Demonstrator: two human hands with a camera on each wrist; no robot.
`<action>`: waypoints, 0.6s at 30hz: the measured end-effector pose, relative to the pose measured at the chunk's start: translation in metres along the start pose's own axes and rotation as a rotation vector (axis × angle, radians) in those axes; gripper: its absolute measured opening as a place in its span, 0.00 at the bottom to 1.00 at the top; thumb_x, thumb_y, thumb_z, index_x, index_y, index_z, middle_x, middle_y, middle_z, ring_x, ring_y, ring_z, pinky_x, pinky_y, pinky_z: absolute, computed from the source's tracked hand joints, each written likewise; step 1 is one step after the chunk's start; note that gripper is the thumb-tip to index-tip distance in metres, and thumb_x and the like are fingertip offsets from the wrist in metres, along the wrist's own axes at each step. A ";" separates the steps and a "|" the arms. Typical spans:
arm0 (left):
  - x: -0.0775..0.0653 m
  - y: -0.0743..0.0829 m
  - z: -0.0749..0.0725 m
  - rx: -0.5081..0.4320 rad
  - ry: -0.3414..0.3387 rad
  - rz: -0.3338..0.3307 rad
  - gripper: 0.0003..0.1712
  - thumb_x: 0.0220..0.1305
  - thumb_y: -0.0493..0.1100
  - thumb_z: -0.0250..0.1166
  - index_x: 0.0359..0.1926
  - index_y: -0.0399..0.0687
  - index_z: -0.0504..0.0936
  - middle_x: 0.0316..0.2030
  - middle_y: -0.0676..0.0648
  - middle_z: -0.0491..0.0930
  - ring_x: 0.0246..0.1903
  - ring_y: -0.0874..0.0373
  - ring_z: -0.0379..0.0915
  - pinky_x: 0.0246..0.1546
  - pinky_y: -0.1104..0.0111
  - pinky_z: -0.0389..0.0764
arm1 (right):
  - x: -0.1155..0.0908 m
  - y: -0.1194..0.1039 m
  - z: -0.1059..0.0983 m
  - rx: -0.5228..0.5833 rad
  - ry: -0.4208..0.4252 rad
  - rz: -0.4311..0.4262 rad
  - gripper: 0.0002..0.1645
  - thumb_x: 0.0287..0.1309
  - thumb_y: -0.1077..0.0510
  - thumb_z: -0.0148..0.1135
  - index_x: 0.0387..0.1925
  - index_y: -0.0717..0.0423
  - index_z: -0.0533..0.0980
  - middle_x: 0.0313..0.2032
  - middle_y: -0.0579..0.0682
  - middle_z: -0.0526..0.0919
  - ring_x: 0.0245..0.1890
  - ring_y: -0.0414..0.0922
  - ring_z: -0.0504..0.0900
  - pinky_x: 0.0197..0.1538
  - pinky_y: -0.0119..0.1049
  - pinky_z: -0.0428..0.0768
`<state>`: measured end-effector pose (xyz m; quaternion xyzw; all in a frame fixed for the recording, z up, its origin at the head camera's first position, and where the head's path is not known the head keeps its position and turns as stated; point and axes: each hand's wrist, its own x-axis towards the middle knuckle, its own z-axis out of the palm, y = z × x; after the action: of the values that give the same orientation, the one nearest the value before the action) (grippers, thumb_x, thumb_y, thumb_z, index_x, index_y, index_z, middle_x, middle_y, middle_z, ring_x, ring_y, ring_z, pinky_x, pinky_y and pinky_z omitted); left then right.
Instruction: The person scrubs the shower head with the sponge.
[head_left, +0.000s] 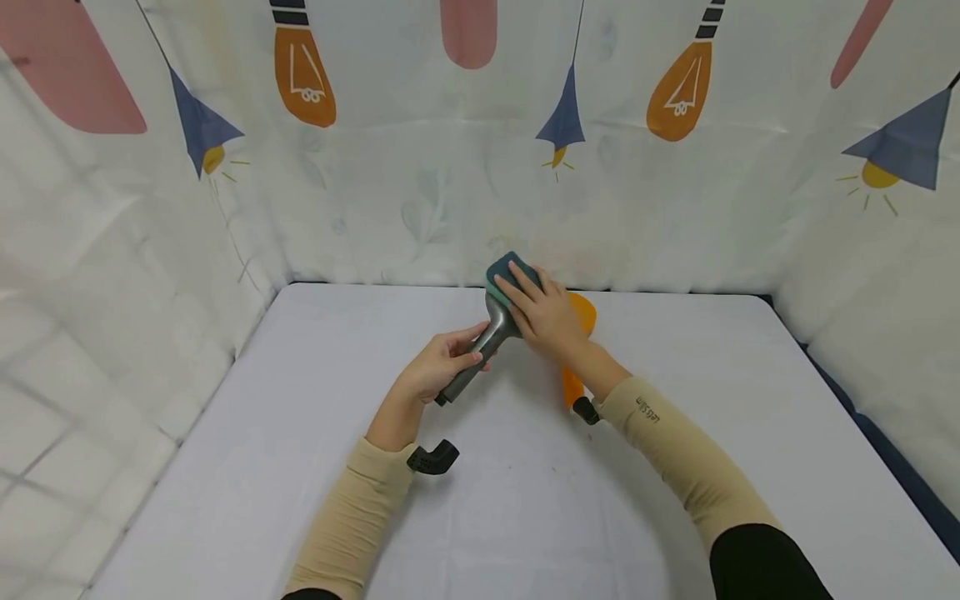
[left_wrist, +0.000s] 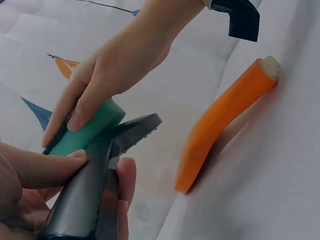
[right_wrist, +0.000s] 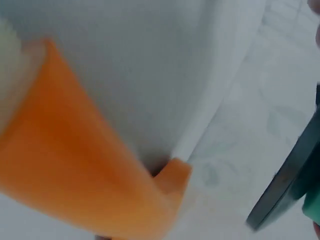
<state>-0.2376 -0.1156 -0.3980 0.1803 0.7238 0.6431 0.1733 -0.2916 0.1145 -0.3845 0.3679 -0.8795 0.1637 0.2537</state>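
Centre of frame, the grey tool [head_left: 492, 332] slants lower left to upper right, left hand [head_left: 441, 364] gripping its handle, right hand [head_left: 552, 321], nearer its upper end, pinching a green sponge [left_wrist: 104, 122] there.

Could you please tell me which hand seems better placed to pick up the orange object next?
Probably the right hand: it is nearer the orange object, though it must first release the green block. The left hand is farther away, gripping the grey tool.
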 end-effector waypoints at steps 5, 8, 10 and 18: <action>0.001 -0.001 0.001 0.023 -0.010 0.012 0.33 0.77 0.29 0.53 0.78 0.33 0.55 0.69 0.29 0.67 0.51 0.39 0.80 0.51 0.66 0.77 | 0.003 -0.011 0.002 -0.093 0.015 -0.255 0.29 0.69 0.60 0.64 0.70 0.51 0.74 0.71 0.60 0.70 0.68 0.71 0.66 0.65 0.63 0.67; 0.000 -0.002 0.001 0.024 -0.009 0.024 0.33 0.76 0.29 0.54 0.77 0.33 0.56 0.68 0.29 0.68 0.50 0.40 0.81 0.52 0.65 0.77 | 0.008 -0.006 0.001 -0.082 0.026 -0.282 0.29 0.68 0.60 0.65 0.69 0.51 0.75 0.70 0.59 0.71 0.68 0.70 0.66 0.65 0.63 0.67; -0.001 -0.001 0.001 0.019 -0.009 0.024 0.33 0.76 0.29 0.55 0.77 0.34 0.57 0.66 0.27 0.70 0.50 0.40 0.81 0.51 0.65 0.77 | 0.012 0.001 -0.001 -0.034 0.032 -0.225 0.28 0.69 0.61 0.63 0.69 0.53 0.74 0.71 0.60 0.70 0.69 0.69 0.65 0.65 0.63 0.66; -0.002 0.002 -0.002 0.021 -0.020 0.037 0.32 0.76 0.30 0.56 0.77 0.36 0.60 0.58 0.24 0.75 0.50 0.38 0.81 0.51 0.67 0.77 | 0.002 0.034 -0.012 0.194 0.072 0.192 0.28 0.75 0.61 0.54 0.73 0.58 0.68 0.74 0.59 0.63 0.73 0.67 0.59 0.71 0.65 0.58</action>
<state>-0.2365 -0.1177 -0.3954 0.2020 0.7253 0.6366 0.1666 -0.3139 0.1421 -0.3773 0.2989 -0.8810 0.2846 0.2313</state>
